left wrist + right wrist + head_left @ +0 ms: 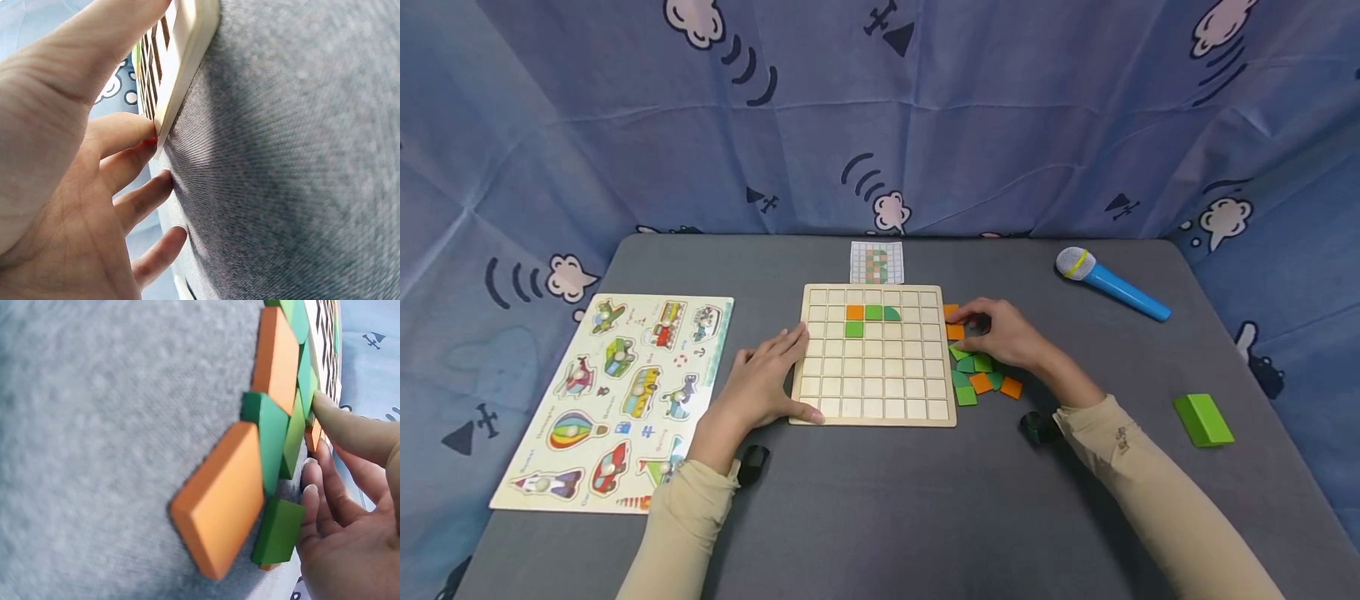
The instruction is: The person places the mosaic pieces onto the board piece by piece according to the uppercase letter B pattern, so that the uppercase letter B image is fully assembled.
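Note:
A wooden grid board (865, 387) lies mid-table. It holds an orange square tile (854, 312), green square tiles (873, 312) and a dark green rounded tile (892, 313). My left hand (758, 379) rests at its left side, fingertips against the edge, thumb at the near-left corner. Beside the board's right edge, my right hand (1003, 333) reaches over a loose tile pile, thumb and fingers spread apart. In the right wrist view, its thumb (356, 428) meets a green tile, and fingertips are by a small orange tile (314, 437). Orange (222, 503) and green tiles (278, 531) lie nearer.
A printed pattern card (877, 263) lies behind the board. On the left is a picture puzzle board (610, 400) with vehicles. A blue toy microphone (1112, 283) lies at the back right, and a green block (1204, 420) sits at the far right.

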{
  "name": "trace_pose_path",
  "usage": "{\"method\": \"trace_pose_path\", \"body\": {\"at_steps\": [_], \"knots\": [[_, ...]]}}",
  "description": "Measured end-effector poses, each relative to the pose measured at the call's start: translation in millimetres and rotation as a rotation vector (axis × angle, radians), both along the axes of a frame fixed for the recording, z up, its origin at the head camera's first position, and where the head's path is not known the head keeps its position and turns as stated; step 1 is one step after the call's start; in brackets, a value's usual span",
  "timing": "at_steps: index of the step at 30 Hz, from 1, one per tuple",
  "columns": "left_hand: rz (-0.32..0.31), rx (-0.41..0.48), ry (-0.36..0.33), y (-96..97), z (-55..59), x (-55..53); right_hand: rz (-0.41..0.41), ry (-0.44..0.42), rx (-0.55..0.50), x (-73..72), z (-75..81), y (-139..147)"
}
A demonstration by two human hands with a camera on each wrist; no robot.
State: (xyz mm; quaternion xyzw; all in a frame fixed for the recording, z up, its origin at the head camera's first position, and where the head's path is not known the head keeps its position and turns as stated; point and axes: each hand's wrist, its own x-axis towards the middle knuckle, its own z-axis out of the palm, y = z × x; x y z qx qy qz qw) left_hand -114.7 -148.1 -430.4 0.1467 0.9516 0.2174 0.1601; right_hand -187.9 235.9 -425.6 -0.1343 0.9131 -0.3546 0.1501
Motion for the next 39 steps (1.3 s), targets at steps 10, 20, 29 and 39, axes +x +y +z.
{"method": "trace_pose_path", "body": {"at_steps": [10, 20, 29, 39], "knots": [[-0.004, 0.003, 0.006, -1.3, -0.4, -0.8, -0.01, 0.02, -0.027, -1.5, 1.1, -3], [-0.003, 0.003, 0.008, -1.8, -1.0, -0.8, -0.022, 0.023, -0.053, -5.4, 4.5, -7], [-0.003, 0.002, 0.007, -1.0, -1.9, 0.1, -0.086, 0.076, -0.139, -4.9, 0.6, -28], [-0.008, 0.006, 0.017, -1.6, -2.3, 0.0, -0.07, 0.083, -0.162, -1.9, -3.9, -63]]}}
